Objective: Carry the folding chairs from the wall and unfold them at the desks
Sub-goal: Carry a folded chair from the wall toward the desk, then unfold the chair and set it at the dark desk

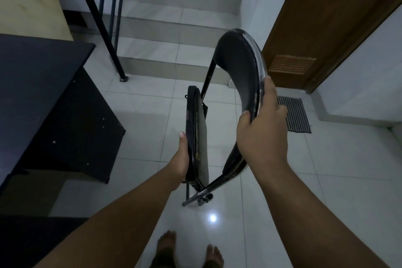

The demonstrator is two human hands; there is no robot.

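The dark desk (pixel 39 76) stands well left of both hands. Between them, over the tiled floor (pixel 141 115), is the half-folded folding chair (pixel 207 187). Both arms reach forward. The right hand (pixel 261 132) grips the backrest (pixel 241 67) rim, fingers curled over its far edge, thumb on the near face. The left hand (pixel 181 159) clasps the seat (pixel 201 137) edge, thumb straight along it and fingers hidden behind.

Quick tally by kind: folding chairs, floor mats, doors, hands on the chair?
folding chair: 1
floor mat: 1
door: 1
hands gripping the chair: 2 (left hand, right hand)
Total: 5
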